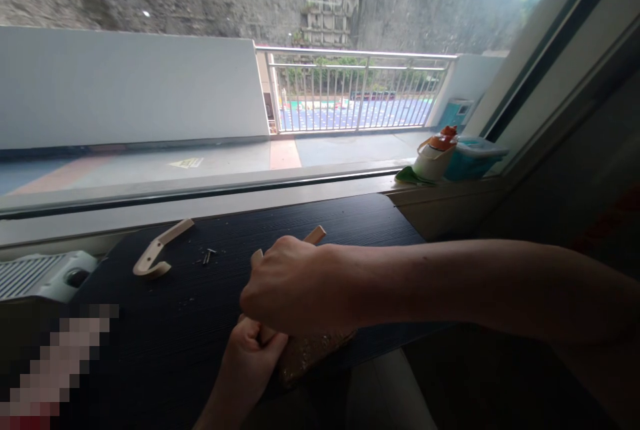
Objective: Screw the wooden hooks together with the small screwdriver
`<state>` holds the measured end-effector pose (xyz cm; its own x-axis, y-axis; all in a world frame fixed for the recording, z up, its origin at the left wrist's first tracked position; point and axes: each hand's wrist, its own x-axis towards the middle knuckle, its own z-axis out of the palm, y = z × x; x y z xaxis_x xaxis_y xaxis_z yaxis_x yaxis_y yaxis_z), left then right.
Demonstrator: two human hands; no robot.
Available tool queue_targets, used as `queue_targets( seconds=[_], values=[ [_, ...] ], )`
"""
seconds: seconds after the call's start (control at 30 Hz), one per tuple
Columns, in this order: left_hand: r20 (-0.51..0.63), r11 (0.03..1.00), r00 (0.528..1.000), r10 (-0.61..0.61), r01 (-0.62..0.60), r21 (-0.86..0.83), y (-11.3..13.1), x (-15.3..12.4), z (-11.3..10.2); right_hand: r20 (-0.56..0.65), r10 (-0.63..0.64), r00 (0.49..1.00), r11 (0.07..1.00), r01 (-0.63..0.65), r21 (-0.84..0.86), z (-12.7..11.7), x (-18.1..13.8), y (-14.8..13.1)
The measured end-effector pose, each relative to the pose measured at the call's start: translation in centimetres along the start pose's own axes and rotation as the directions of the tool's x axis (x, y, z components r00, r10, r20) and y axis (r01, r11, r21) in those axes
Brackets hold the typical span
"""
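Note:
My right hand [293, 287] reaches across from the right and is closed in a fist around a pale wooden hook piece [316, 235], whose tips stick out above the knuckles. Below it, my left hand [255, 350] is closed too, gripping the lower end of the same wooden piece beside a rough brown sanding block or pad [313, 349] at the front edge of the dark board [200, 310]. A second wooden hook [159, 250] lies loose on the board to the left, with a few small screws [209, 256] beside it.
The dark board lies under a window sill [250, 183]. A white bottle with an orange cap [434, 153] and a teal box [473, 157] stand on the sill at right. A grey-white device [47, 275] sits at left. Wood dust speckles the board.

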<state>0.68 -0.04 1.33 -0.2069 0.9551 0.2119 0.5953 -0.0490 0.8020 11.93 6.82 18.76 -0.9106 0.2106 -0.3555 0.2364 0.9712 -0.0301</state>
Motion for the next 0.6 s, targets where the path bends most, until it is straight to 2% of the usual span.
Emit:
queue_targets(
  seconds=[0.1, 0.23, 0.47, 0.6],
  values=[
    [0.025, 1.0, 1.0, -0.011, 0.011, 0.009, -0.7, -0.1, 0.1, 0.016, -0.044, 0.999, 0.999, 0.043, 0.013, 0.0, 0.3, 0.0],
    [0.04, 1.0, 0.999, -0.009, 0.008, 0.019, -1.4, -0.2, 0.3, -0.02, -0.076, 0.997, 0.995, 0.077, 0.055, 0.6, 0.9, 0.8],
    [0.166, 0.997, 0.984, 0.069, -0.065, -0.028, -1.7, -0.5, 0.0, 0.027, 0.003, 1.0, 0.993, -0.007, 0.116, 0.7, 0.6, 1.1],
    [0.198, 0.999, 0.98, 0.032, -0.03, -0.011, -1.8, -0.5, -0.3, 0.009, 0.01, 1.0, 0.997, -0.011, 0.08, 0.5, 0.5, 0.3]
  ],
)
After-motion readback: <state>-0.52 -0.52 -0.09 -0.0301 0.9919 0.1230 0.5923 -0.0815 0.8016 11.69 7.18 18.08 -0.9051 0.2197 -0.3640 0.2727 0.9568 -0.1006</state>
